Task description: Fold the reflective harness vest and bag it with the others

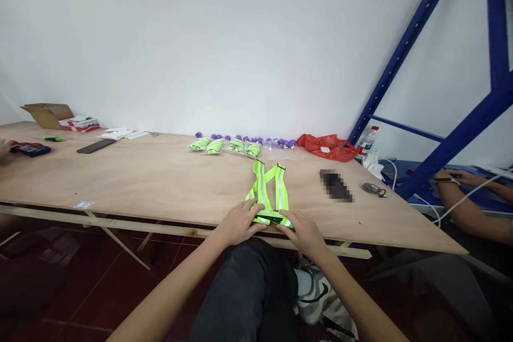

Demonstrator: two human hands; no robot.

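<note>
A neon-yellow reflective vest (282, 192) with silver stripes lies on the wooden table (172, 187), its straps stretching away from me. Its lower band sits at the table's front edge. My left hand (241, 221) is closed on the left end of that band, thumb below and fingers on top. At the right end, my right hand (304, 231) pinches the band in the same way. Black parts show on the band between my hands. Beyond the straps lie several clear bags holding folded vests (214, 146).
Several purple rolls (244, 139) line the wall. Rightward are a red plastic bag (331, 147), a blurred dark object (335, 186), a round metal object (372, 188) and a bottle (367, 140). A dark flat object (96, 146) lies left. Other people's hands show at both sides, near a blue frame (449, 149).
</note>
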